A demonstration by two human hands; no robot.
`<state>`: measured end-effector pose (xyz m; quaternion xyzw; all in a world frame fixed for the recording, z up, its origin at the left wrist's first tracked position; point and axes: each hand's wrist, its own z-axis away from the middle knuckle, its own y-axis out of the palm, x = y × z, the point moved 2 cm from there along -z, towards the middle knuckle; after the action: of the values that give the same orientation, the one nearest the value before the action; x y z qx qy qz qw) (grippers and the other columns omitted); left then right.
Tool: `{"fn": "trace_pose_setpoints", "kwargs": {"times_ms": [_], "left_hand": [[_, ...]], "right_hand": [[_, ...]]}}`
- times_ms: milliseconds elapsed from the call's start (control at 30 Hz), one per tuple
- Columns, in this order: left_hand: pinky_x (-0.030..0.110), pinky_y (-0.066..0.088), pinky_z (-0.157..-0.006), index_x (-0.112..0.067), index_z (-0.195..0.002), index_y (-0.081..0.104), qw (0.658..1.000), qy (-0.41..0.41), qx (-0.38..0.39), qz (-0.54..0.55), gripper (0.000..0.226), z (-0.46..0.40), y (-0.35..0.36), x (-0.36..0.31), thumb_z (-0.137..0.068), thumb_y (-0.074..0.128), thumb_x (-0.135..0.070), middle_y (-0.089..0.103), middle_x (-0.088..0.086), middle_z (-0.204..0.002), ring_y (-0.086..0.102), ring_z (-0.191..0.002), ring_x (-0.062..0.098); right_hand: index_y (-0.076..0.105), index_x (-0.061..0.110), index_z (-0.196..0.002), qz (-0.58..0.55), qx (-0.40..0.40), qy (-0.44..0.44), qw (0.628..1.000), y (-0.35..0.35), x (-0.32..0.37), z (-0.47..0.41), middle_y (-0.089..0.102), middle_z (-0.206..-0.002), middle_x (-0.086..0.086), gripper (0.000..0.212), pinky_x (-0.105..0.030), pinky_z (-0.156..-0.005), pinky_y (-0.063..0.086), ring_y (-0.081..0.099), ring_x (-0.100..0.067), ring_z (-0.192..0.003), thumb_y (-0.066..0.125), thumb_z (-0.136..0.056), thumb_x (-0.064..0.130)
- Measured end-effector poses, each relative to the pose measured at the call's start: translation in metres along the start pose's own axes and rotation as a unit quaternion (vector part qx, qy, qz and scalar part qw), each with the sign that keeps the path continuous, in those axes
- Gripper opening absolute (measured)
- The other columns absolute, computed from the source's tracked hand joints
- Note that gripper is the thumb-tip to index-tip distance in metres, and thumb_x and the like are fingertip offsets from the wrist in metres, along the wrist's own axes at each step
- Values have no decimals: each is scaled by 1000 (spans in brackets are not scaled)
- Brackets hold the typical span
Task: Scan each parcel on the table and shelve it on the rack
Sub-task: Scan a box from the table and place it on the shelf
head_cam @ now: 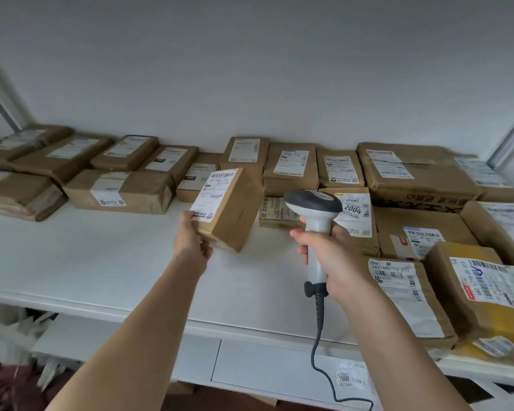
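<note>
Standing at: a white table (107, 262) against a plain white wall (250, 69), with a white drawer front below its edge.
Table load: brown cardboard parcels (291, 167) with white labels in rows along the back and piled at the right.
Left hand (192, 241): my fingers are curled round the lower corner of a small brown parcel (232, 209), lifted off the table, tilted, label up.
Right hand (330, 256): wrapped tight round the handle of a grey barcode scanner (316, 209), head just beside the parcel, cord hanging down.

A plain white wall (250, 69) stands behind everything. Low on the left lies a messy heap of white plastic bags (15, 339), above a dark red floor patch (9, 387).
</note>
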<state>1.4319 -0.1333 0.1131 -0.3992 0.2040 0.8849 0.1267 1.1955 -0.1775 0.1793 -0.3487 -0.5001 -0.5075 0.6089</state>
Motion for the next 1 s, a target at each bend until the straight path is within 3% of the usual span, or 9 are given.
{"fn": "trace_pose_setpoints", "kwargs": {"times_ms": [100,267,367,433,533,633,767,833,1000], "left_hand": [[21,38,-48,-20,-86,63,994,-4,76,-75,28,-15,-15,-7,-76,62,-46,59,-1,-74,51,-62,14],[28,53,-68,-16,-105,69,958,22,152,-241,33,-21,-14,-8,-81,74,-37,68,6,-100,64,-81,18],[35,54,-85,-17,-131,56,949,34,170,-262,65,-16,-4,-5,-77,80,-43,61,10,-123,63,-105,25],[39,53,-94,-13,-136,48,952,26,180,-245,75,-11,3,0,-74,83,-38,58,13,-128,62,-110,28],[37,53,-93,-10,-134,45,961,27,187,-202,67,-3,16,9,-79,81,-23,62,13,-121,63,-108,26],[37,51,-98,-6,-132,51,961,34,200,-190,55,1,31,17,-86,74,-24,67,11,-119,63,-110,24],[29,53,-76,-5,-128,56,954,45,224,-193,39,12,43,29,-91,67,-17,70,9,-109,65,-95,19],[27,54,-71,-7,-127,56,953,62,223,-195,40,12,43,31,-90,69,-17,69,8,-109,67,-91,18],[44,52,-96,-11,-129,53,947,116,161,-253,45,16,44,41,-92,66,-33,62,11,-121,62,-108,27]], "right_hand": [[64,12,-100,-11,-16,-6,1000,-4,2,-4,66,-79,-3,18,-20,-49,44,52,-5,-48,70,-86,2],[63,12,-97,-37,-52,0,998,-12,1,-11,65,-79,-4,16,-21,-50,45,56,-8,-55,69,-86,2],[63,16,-96,-45,-65,5,997,-14,-1,-12,66,-78,-2,17,-20,-50,47,57,-6,-55,70,-86,3],[64,16,-97,-57,-71,8,996,-15,-2,-11,66,-75,-2,18,-23,-53,47,57,-7,-54,70,-85,2],[65,16,-96,-68,-70,6,995,-19,-3,-9,66,-72,-1,19,-23,-53,47,56,-7,-53,69,-85,1],[65,18,-94,-63,-76,0,995,-26,-3,-6,67,-73,-1,18,-19,-49,48,58,-3,-51,69,-86,2],[62,15,-90,-76,-87,-2,993,-37,-3,0,66,-57,7,17,-18,-46,47,56,-1,-47,69,-85,0],[60,15,-89,-78,-88,-13,993,-40,-3,5,66,-61,4,17,-19,-47,47,56,-2,-48,69,-86,0],[61,15,-94,-65,-114,-31,991,-43,-10,31,65,-75,-2,17,-17,-48,46,54,-1,-47,67,-87,0]]}}
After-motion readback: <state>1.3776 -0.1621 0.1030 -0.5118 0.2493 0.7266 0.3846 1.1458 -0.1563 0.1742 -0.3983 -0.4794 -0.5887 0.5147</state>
